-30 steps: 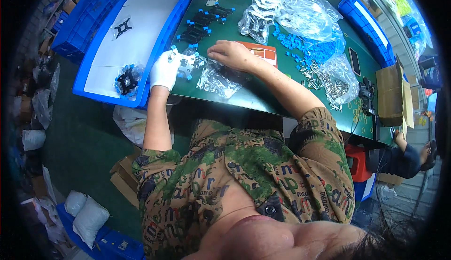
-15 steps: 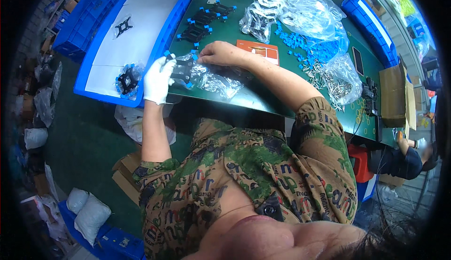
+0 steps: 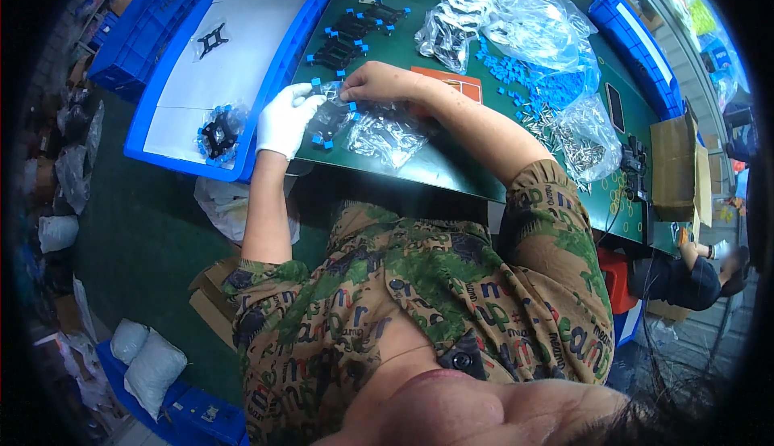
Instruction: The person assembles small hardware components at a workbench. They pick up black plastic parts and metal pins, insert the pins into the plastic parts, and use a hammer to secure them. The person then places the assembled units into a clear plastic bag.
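Note:
My left hand (image 3: 282,122), in a white glove, has its fingers closed at the edge of a black bracket (image 3: 326,123) with blue end caps, at the table's near left edge. Clear plastic film covers part of this bracket. My bare right hand (image 3: 375,82) pinches the film at the bracket's far right side; its fingertips are partly hidden. Beside them lies a pile of clear plastic bags (image 3: 385,141). Farther back, several black brackets (image 3: 339,52) with blue caps rest on the green table (image 3: 435,173).
At left stands a blue tray (image 3: 234,67) lined with white, holding a bare bracket (image 3: 212,39) and a bagged one (image 3: 218,135). Rightward lie blue caps (image 3: 536,81), metal screws (image 3: 576,143), an orange card (image 3: 459,83), and a phone (image 3: 614,106). Another person (image 3: 685,277) is at far right.
My left hand has shifted slightly right and up, its fingertips now closer to my right hand. The bracket between them has turned and moved a little to the right.

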{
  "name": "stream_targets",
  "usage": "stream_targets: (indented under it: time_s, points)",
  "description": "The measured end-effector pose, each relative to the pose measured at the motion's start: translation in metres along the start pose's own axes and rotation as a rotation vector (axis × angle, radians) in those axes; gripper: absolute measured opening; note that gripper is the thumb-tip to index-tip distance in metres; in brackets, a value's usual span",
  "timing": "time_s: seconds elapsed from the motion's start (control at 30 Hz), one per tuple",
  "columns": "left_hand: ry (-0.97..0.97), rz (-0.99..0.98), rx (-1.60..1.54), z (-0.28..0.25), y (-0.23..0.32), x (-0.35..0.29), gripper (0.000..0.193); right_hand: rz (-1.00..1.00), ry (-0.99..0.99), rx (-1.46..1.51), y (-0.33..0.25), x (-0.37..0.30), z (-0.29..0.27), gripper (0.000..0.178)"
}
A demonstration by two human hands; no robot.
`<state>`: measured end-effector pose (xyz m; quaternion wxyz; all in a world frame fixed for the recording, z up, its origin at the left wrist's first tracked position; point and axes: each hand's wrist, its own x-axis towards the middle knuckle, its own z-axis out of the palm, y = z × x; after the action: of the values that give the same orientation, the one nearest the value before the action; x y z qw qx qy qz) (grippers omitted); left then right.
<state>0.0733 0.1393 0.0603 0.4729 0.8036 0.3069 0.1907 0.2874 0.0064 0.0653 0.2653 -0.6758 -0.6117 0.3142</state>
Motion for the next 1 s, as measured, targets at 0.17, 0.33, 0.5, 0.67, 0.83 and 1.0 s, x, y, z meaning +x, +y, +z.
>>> stream_targets:
  time_s: [0.17,0.33,0.5,0.67,0.83,1.0]
  points:
    - [0.036,0.064,0.290,0.003,0.021,-0.003,0.041,0.014,-0.027,-0.021,0.007,0.006,0.002,0.031]
    - [0.116,0.219,0.584,0.007,0.028,-0.004,0.036,-0.067,0.070,-0.150,0.008,0.000,0.000,0.032]
    - [0.206,0.274,0.687,0.010,0.044,-0.012,0.034,-0.067,0.312,-0.354,-0.022,-0.069,-0.043,0.033]
    - [0.176,0.339,0.454,0.012,0.007,-0.018,0.030,0.136,0.485,-0.477,0.032,-0.158,-0.116,0.036]
    - [0.237,0.364,0.703,0.014,0.025,-0.035,0.028,0.555,0.569,-0.575,0.093,-0.244,-0.158,0.033]
    - [0.312,0.364,0.716,0.009,0.023,-0.042,0.024,0.633,0.692,-0.712,0.129,-0.252,-0.172,0.028]
